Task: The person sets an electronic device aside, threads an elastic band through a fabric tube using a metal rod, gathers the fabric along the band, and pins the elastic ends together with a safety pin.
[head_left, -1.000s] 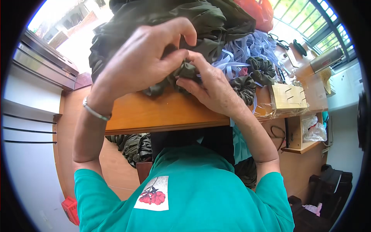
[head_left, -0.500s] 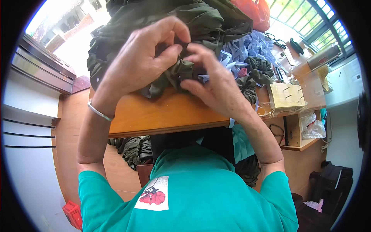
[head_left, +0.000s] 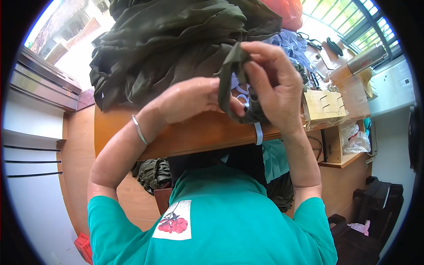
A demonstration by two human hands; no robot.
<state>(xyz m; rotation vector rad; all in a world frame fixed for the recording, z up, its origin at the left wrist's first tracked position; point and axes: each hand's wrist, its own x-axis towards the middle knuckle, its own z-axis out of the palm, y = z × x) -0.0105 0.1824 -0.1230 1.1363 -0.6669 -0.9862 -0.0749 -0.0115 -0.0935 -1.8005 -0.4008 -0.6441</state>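
So right now the cloth loop point(head_left: 225, 86) is up in the air just over the front edge of the counter point(head_left: 190, 137), a dark green twisty thing with both hands on it. The right hand point(head_left: 280, 88) has the top of it pinched between thumb and fingers, palm side turned in toward the loop. The left hand point(head_left: 190, 99) is lower down on the other side, fingers kinda bunched, with one fingertip poking out at the bottom of the loop. Can't really tell if that hand is pinching the cloth or just touching it, the loop covers too much. There's a silver bangle point(head_left: 139, 130) on the left wrist. Behind the hands there's a big heap of dark green fabric point(head_left: 163, 48) on the counter, and to the right of that a tangle of pale blue strips point(head_left: 291, 44) with an orange-red bag point(head_left: 285, 15) just beyond. One pale strap point(head_left: 259, 134) hangs over the counter's front edge, right below the loop. Off to the right of the right hand is a light wooden block point(head_left: 324, 106) with thin metal pins on it, and lower down past that, clear plastic bags point(head_left: 357, 140) sit in a little open shelf point(head_left: 335, 150)
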